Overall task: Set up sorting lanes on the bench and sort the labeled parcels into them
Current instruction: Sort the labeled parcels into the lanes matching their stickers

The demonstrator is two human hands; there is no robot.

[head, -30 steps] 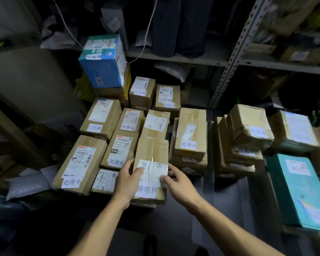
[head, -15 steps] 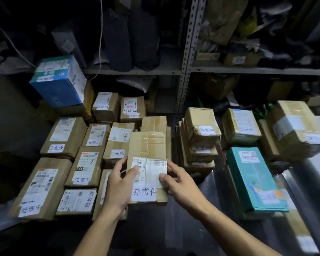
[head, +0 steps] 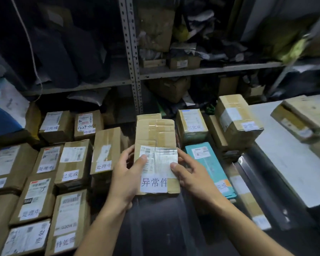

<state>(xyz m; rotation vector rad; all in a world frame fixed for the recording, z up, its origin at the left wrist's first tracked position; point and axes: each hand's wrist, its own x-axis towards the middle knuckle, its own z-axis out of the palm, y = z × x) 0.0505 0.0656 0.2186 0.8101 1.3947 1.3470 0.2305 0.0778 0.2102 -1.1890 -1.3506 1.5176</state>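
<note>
cardboard parcel [head: 155, 145] gripped between left hand [head: 127, 177] and right hand [head: 193, 174], thumbs on its shipping label [head: 160, 159]

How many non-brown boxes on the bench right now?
2. The teal box lies just right of the held parcel, partly under the right hand; the blue box is at the far left edge, cut off. Others may be hidden.

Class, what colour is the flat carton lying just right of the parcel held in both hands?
Teal: the flat teal carton with a white label, seen in the head view, the only view.
</note>
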